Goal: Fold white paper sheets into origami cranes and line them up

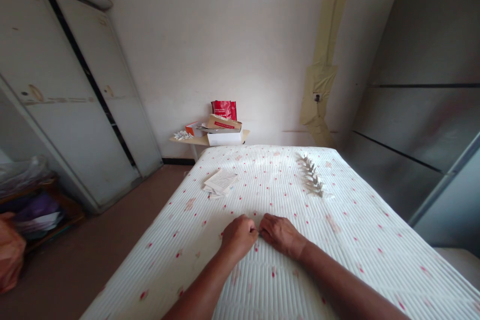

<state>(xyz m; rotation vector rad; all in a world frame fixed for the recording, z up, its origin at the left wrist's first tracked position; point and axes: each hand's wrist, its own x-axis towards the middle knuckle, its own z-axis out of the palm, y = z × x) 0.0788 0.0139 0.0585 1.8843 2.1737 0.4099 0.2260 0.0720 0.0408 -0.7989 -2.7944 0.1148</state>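
Observation:
Both my hands rest on a white bed cover (367,240) dotted with red. My left hand (238,236) and my right hand (279,233) lie knuckles up, fingertips meeting at the middle of the bed. The fingers of both are curled inward; whatever lies under them is hidden, so I cannot tell if they pinch anything. Beyond the left hand lies a small stack of white paper sheets (220,181). Further back on the right stands a row of several small folded paper figures (311,176).
A low shelf (208,140) against the far wall carries boxes (224,130), a red packet (224,108) and more folded paper pieces (183,135). White wardrobes (67,105) line the left wall. Bags and clutter (26,210) sit on the floor at left. Grey panels (423,110) stand at right.

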